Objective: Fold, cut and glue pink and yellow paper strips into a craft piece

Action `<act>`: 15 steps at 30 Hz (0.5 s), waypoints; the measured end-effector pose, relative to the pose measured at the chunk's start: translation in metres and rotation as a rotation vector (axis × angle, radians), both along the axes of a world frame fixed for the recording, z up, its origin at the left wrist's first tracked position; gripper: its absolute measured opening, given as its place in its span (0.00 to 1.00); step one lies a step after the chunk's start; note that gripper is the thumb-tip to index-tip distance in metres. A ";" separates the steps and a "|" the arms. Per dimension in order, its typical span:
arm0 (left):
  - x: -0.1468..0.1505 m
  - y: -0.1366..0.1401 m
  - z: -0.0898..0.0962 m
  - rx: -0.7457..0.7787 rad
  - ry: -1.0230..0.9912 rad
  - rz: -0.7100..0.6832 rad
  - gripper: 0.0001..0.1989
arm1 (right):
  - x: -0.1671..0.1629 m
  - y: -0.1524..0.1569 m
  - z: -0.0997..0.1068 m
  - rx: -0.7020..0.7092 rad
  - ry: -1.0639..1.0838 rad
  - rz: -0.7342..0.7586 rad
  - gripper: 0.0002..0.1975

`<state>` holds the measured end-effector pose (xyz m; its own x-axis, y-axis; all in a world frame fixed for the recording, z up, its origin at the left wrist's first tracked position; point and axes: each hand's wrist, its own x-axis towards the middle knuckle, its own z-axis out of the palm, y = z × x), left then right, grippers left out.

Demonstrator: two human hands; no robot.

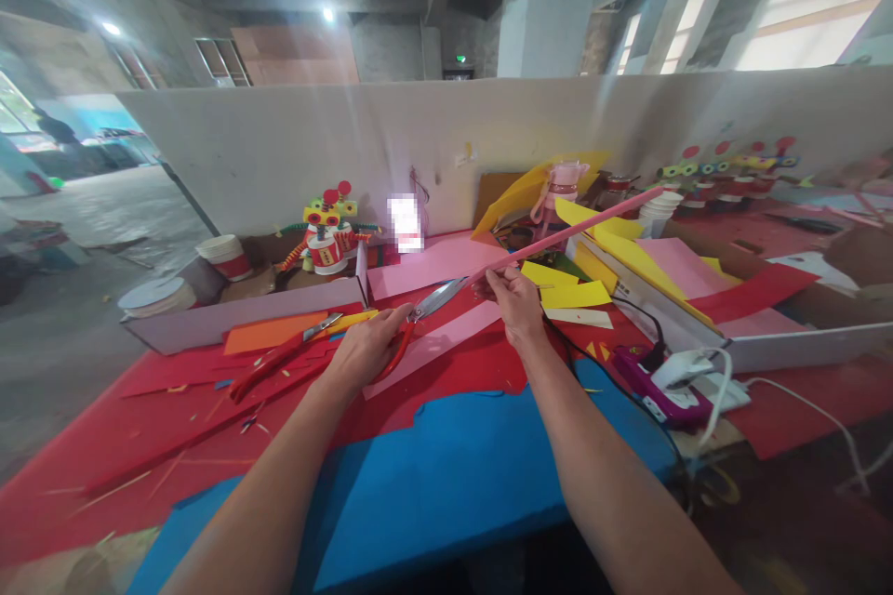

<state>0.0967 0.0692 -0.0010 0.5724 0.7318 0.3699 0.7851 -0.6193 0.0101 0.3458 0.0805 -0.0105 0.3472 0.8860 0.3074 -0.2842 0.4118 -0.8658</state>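
My left hand (368, 346) is closed around the red handles of a pair of scissors (439, 297), whose metal blades point up and to the right. In my right hand (514, 299) is a long, narrow pink paper strip (586, 223), pinched near its left end and rising to the right. The blade tips meet the strip's left end just beside my right fingers; whether they have cut into it I cannot tell. Below, a flat pink paper piece (446, 344) lies on red sheets. Several yellow paper pieces (582, 295) lie right of my right hand.
Red-handled pliers or shears (279, 360) lie at left. Behind them a box (244, 311) holds paper cups and paper-cup robot figures (326, 246). At right stand a paper-filled box (788, 349) and a purple power strip (656, 386) with cables. Blue sheet (446, 493) covers the near edge.
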 end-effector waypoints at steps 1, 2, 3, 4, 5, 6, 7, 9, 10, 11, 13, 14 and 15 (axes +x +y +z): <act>0.000 0.000 0.000 0.000 0.005 -0.001 0.20 | 0.000 0.000 0.000 0.000 -0.002 -0.001 0.18; 0.000 0.000 0.000 0.001 0.009 -0.004 0.20 | 0.000 0.000 0.000 0.000 -0.006 -0.001 0.18; 0.000 -0.001 0.000 0.002 0.011 -0.007 0.20 | 0.000 0.000 0.000 -0.002 -0.012 0.001 0.18; 0.000 -0.001 0.000 0.002 0.011 -0.010 0.20 | 0.000 -0.001 0.001 -0.005 -0.018 0.005 0.18; 0.000 -0.001 0.000 0.002 0.009 -0.013 0.20 | 0.000 -0.001 0.001 -0.007 -0.022 0.009 0.18; 0.000 -0.001 0.000 0.000 0.005 -0.015 0.20 | 0.000 -0.001 0.001 -0.008 -0.024 0.013 0.18; 0.000 -0.001 0.000 -0.001 -0.001 -0.017 0.20 | 0.000 -0.001 0.001 -0.008 -0.024 0.016 0.18; 0.000 -0.001 0.000 -0.002 -0.008 -0.021 0.20 | 0.000 -0.001 0.001 -0.004 -0.019 0.019 0.18; 0.001 -0.001 -0.001 -0.002 -0.006 -0.023 0.20 | 0.000 -0.002 0.002 -0.001 -0.015 0.020 0.19; 0.001 0.000 -0.001 -0.001 -0.002 -0.025 0.19 | 0.000 -0.002 0.002 0.001 -0.009 0.021 0.19; 0.001 0.000 -0.001 0.004 0.007 -0.028 0.19 | -0.001 -0.002 0.002 0.003 0.000 0.023 0.19; 0.000 0.000 -0.001 0.007 0.010 -0.030 0.19 | -0.001 -0.002 0.002 0.002 0.003 0.024 0.19; 0.000 0.000 -0.001 0.011 0.011 -0.029 0.19 | -0.001 -0.002 0.002 -0.001 0.005 0.025 0.19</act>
<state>0.0971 0.0695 -0.0024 0.5978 0.7107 0.3708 0.7667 -0.6420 -0.0055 0.3450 0.0787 -0.0085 0.3263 0.8946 0.3053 -0.2985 0.4040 -0.8647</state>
